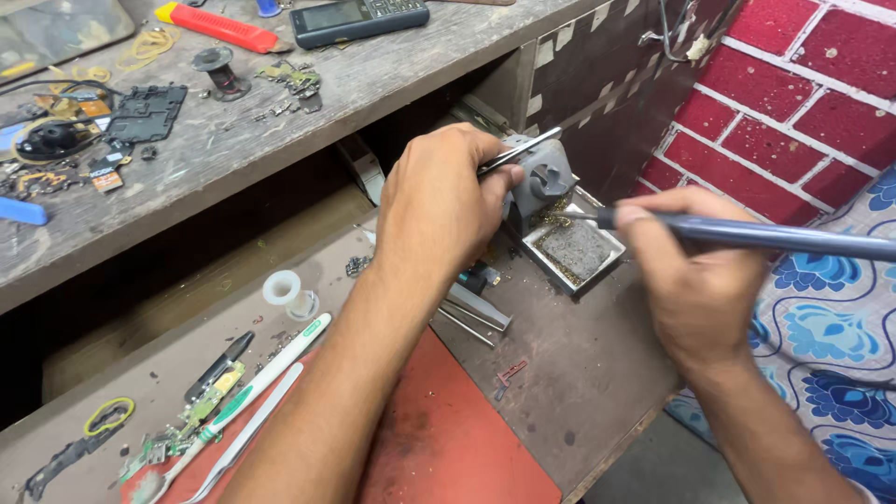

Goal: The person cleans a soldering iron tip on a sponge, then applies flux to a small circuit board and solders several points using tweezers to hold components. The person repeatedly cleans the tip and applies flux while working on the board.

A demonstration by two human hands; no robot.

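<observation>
My left hand point(439, 201) grips metal tweezers point(523, 149) and rests against a grey soldering-iron stand point(546, 177). My right hand point(695, 280) holds a blue-grey soldering iron point(775, 238) like a pen, its tip point(565, 215) pointing left at the stand's base. Below the tip lies the stand's metal tray with a dark sponge point(579, 247) and brassy scraps along its edges. What the tweezers pinch is hidden behind my fingers.
A red mat point(457, 439) covers the lower bench, with a green-and-white toothbrush point(247, 397), small circuit boards point(210, 392), a white spool point(285, 289) and flat metal tools point(476, 313). On the upper shelf lie a keypad phone point(359, 19), a red cutter point(224, 26) and phone parts. A red brick wall point(803, 84) stands to the right.
</observation>
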